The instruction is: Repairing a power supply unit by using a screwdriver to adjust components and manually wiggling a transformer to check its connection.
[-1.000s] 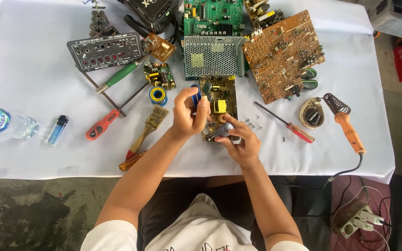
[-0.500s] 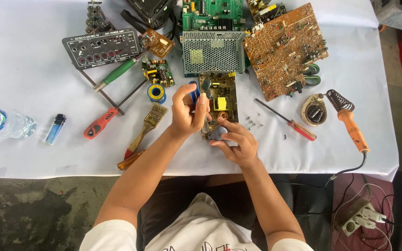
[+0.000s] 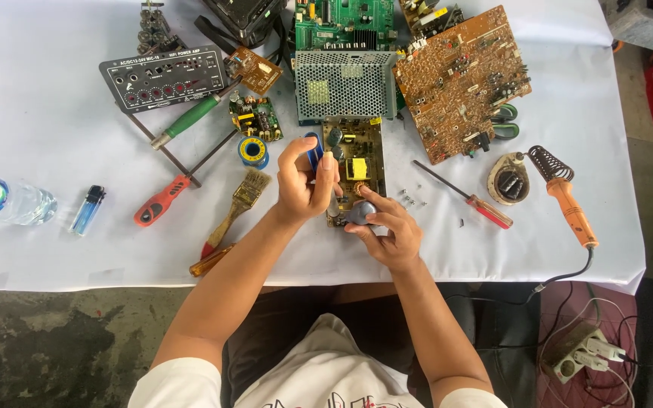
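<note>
Left hand (image 3: 305, 180) fingers closed round a blue-handled screwdriver (image 3: 314, 151), held upright over the near-left edge of the small power board (image 3: 354, 168). Right hand (image 3: 387, 230) fingers curled on that board's near end, thumb and forefinger pinching a dark round capacitor (image 3: 361, 211) (whether it is free of the board, cannot tell). Board lies flat mid-surface, on the white cloth surface (image 3: 62, 242), just in front of the perforated metal case (image 3: 345, 83). Left of it: solder reel (image 3: 252, 150), brush (image 3: 234, 208), red-handled screwdriver (image 3: 162, 200). Right: loose screws (image 3: 416, 198), another red screwdriver (image 3: 466, 196), orange soldering iron (image 3: 568, 205). Big brown circuit board (image 3: 462, 79) far right.
</note>
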